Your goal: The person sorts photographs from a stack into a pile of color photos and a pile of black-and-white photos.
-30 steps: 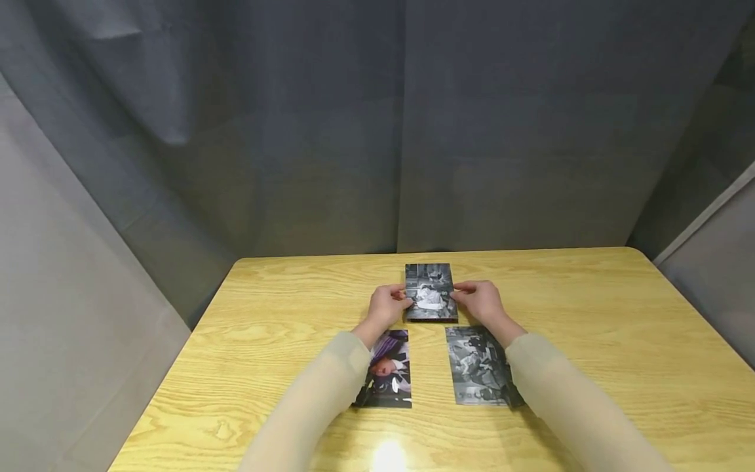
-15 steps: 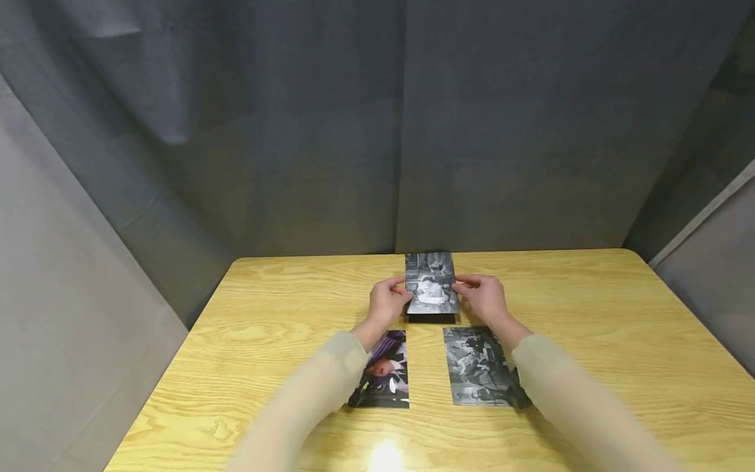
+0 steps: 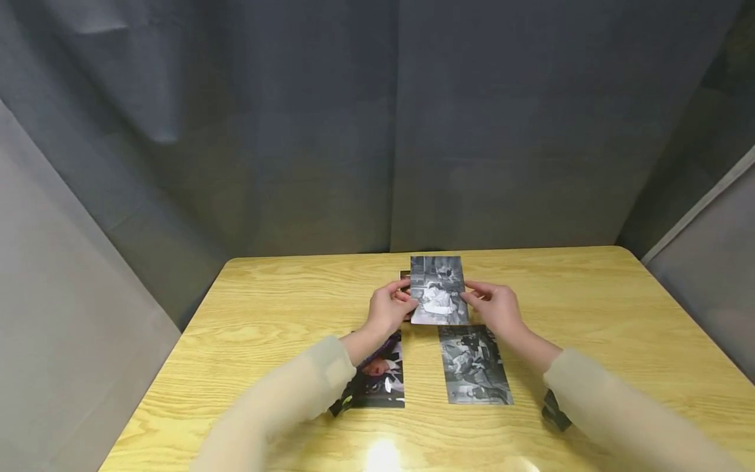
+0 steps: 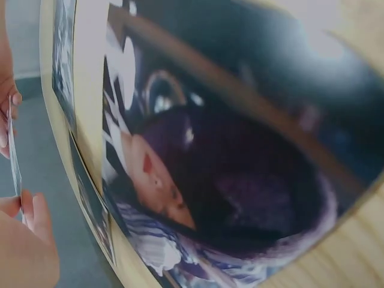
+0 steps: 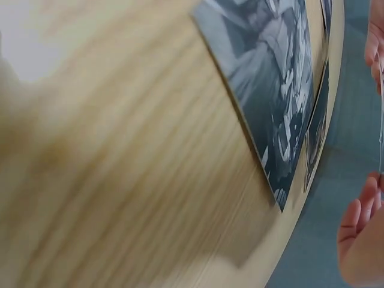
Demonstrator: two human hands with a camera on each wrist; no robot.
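Note:
Both hands hold one black-and-white photo [image 3: 438, 290] lifted above the far middle of the wooden table [image 3: 590, 314]. My left hand [image 3: 402, 303] pinches its left edge and my right hand [image 3: 475, 299] pinches its right edge. A sliver of a photo pile [image 3: 404, 275] shows behind the held photo's left side. Flat on the table nearer me lie a colour photo [image 3: 383, 377], partly under my left forearm, and a black-and-white photo [image 3: 474, 364]. The left wrist view is filled by the colour photo [image 4: 228, 168], and the right wrist view shows the flat black-and-white photo [image 5: 282, 78].
Dark grey curtains [image 3: 377, 131] hang close behind the table's far edge, and grey panels stand at both sides. A small dark object [image 3: 554, 411] sits by my right sleeve. A bright light glare [image 3: 383, 453] lies on the near table edge.
The top photo has come up off the pile in both hands and shifted slightly right and towards me. The two flat photos have not moved.

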